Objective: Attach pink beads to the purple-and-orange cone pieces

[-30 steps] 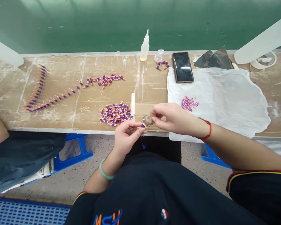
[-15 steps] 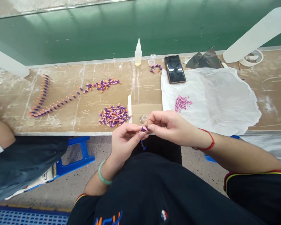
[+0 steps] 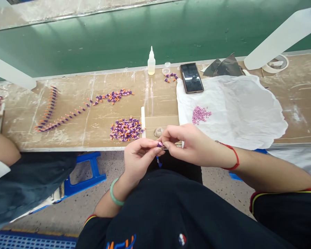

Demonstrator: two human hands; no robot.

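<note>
My left hand pinches a small purple and orange piece just in front of the table edge. My right hand meets it from the right, fingertips pinched at the same piece; what those fingertips hold is too small to make out. Right behind the hands a small clear round dish sits on a cardboard patch. A heap of the same purple and orange pieces lies to the left of it. A little pile of pink beads rests on a white sheet to the right.
Rows of finished pieces and a loose cluster lie across the left of the table. A glue bottle, a small clear cup and a phone stand at the back. Another person's arm and lap are at the left.
My right hand has left the clear dish and come down to the piece in my left hand. Both hands now meet at the table edge. The view has tilted slightly.
</note>
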